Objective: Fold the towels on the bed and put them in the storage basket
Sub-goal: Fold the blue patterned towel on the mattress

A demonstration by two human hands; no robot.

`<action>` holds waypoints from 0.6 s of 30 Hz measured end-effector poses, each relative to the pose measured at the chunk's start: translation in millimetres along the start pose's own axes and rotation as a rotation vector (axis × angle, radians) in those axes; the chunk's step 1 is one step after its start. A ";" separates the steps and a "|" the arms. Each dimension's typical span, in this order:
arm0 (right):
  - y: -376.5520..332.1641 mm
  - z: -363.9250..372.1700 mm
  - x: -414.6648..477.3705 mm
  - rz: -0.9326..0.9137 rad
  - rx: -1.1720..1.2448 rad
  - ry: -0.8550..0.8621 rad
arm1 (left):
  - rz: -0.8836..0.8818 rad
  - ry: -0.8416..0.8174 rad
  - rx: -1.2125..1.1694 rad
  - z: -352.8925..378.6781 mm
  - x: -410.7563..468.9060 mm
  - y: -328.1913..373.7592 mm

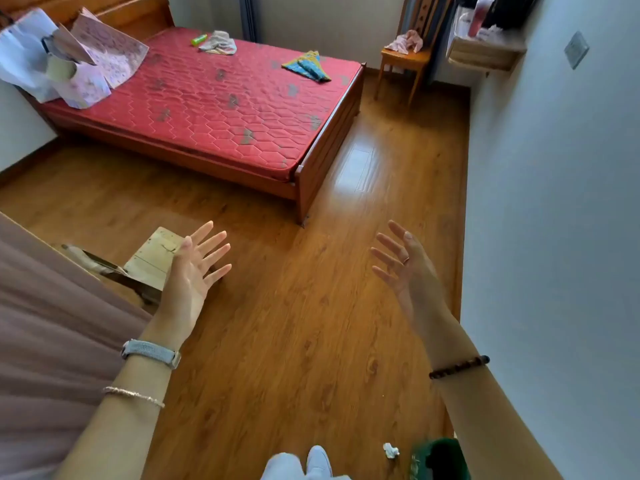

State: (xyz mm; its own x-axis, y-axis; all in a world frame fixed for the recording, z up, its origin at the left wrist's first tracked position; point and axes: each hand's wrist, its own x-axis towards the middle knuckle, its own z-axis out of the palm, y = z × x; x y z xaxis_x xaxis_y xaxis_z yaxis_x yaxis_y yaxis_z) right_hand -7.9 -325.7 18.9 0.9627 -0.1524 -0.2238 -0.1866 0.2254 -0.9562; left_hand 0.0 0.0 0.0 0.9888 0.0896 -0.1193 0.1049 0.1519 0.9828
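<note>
On the bed (221, 109): two towels lie unfolded on the red mattress, a beige towel (219, 43) at the far side just beside a green bottle (199, 39), and a blue-and-yellow towel (306, 65) near the foot end.
Left hand (194, 268): raised over the wooden floor, fingers spread straight, holding nothing; a watch (150, 351) on the wrist.
Right hand (405, 268): raised opposite, well apart from the left, fingers splayed, empty; a bead bracelet (459, 367) on the wrist.
Green basket (440, 460): at the lower frame edge by the person's feet, partly cut off, crumpled paper (390, 450) near it.
Chair (401, 64): beyond the bed's foot, pink cloth (407, 41) on its seat.
</note>
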 end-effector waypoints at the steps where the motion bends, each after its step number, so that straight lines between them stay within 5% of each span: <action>1: -0.5 -0.6 1.7 0.004 0.003 -0.001 | 0.000 0.007 -0.012 2.4 1.0 0.1; 18: -7.5 -13.6 84.0 0.003 -0.018 0.033 | 0.007 -0.080 0.002 36.2 94.9 -3.8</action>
State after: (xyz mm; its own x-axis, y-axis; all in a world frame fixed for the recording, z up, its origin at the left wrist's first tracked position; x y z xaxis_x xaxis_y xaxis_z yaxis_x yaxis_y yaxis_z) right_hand 71.7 -353.3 4.7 0.9550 -0.1838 -0.2329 -0.1937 0.2082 -0.9587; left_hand 97.3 -27.7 -9.9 0.9948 0.0118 -0.1010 0.0982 0.1493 0.9839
